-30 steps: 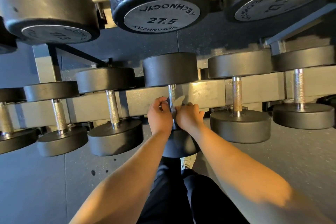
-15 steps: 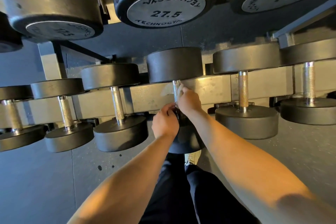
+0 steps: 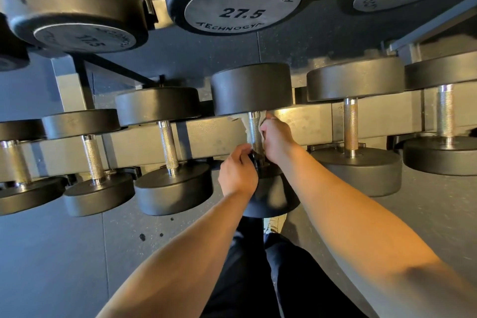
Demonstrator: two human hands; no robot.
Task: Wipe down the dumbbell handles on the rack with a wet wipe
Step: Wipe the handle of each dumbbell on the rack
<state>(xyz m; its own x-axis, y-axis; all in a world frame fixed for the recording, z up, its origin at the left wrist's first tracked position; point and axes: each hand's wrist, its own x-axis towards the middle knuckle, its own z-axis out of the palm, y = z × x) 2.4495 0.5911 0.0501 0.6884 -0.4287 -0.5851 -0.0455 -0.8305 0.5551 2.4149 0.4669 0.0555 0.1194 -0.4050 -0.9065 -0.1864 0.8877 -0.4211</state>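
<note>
- rack beam: grey, behind the lower row of dumbbells
- left hand: fingers curled round the lower end of the middle dumbbell handle
- wet wipe: white, wrapped behind the upper handle, showing on both sides
- right hand: fingers clamped together, pinching the wipe against the handle's right side

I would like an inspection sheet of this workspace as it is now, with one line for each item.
Surface: grey rack beam carrying a row of dumbbells; dark floor below.
Job's things: wet wipe wrapped round the middle handle; neighbouring handles bare.
Clutter: a few dark specks on the floor.
Grippers: right hand pinches the wet wipe against the middle handle; left hand grips the lower end of the middle handle.
Cables: nothing seen.
Surroundings: upper-tier dumbbell marked 27.5 above the row.
</note>
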